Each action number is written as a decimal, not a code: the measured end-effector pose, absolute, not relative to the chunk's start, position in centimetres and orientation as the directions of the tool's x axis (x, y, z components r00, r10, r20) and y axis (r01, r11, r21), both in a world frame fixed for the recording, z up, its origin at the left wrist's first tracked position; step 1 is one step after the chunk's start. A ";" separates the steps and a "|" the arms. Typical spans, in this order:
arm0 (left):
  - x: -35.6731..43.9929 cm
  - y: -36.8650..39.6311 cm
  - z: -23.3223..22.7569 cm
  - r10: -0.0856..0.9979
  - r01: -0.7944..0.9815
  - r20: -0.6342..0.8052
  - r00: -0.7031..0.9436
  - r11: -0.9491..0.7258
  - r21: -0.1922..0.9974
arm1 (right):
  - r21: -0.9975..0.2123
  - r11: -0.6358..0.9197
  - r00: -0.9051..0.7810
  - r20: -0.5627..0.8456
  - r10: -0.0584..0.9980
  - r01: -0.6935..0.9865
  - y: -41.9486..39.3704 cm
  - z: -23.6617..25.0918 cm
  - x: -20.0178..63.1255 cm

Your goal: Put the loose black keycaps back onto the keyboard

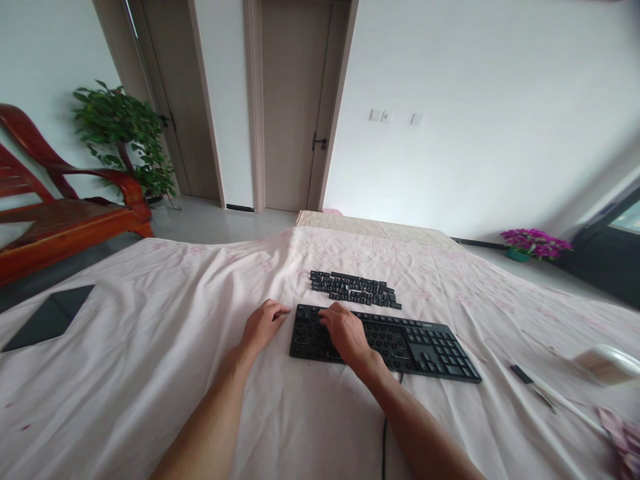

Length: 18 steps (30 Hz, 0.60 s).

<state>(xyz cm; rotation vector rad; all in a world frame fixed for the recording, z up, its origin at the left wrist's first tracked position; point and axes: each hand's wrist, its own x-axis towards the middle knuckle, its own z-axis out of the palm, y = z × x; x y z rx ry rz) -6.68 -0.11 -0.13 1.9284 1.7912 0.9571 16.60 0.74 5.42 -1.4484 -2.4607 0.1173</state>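
A black computer keyboard (424,350) lies on the pink floral cloth. Most of its left and middle section shows bare key sockets; keycaps sit on the right-hand block and along the top row. My right hand (345,330) is over the upper left of the keyboard, fingertips closed together at the keys near the top row. What they grip, if anything, is hidden. Just left of the keyboard, my left hand (265,325) rests on the cloth, fingers loosely bent and thumb a little apart, with nothing visible in it. Loose black keycaps (355,288) lie in rows behind the keyboard.
A black cable (384,433) runs from the keyboard toward me. On the right lie a small dark-ended tool (521,374) and a clear plastic container (607,364). A dark flat panel (50,317) lies at the left. Beyond stand a wooden chair (75,230) and plants.
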 end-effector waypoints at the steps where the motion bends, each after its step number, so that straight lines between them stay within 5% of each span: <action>1: -6.7 -0.1 -0.1 0.970 0.742 0.244 -0.021 -0.148 0.654 | -0.210 0.497 -0.458 0.210 0.864 0.842 0.9 5.5 16.4; 18: -6.7 -0.1 -0.1 0.965 0.735 0.262 -0.003 -0.175 0.655 | 0.024 0.580 -0.576 0.161 0.802 0.814 1.6 5.1 14.3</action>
